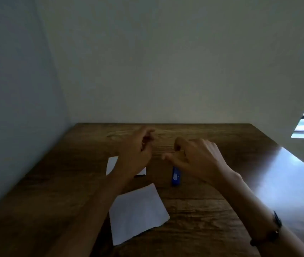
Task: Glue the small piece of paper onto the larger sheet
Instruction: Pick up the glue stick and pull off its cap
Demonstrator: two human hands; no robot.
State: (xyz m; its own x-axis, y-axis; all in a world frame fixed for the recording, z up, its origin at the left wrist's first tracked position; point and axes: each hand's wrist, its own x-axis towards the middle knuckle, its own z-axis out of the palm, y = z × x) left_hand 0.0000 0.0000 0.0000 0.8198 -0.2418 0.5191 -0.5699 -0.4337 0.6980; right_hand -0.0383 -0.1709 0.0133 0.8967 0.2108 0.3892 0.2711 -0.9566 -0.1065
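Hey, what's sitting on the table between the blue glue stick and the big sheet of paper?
Nothing: in the head view, only bare wooden table separates the glue stick from the larger sheet.
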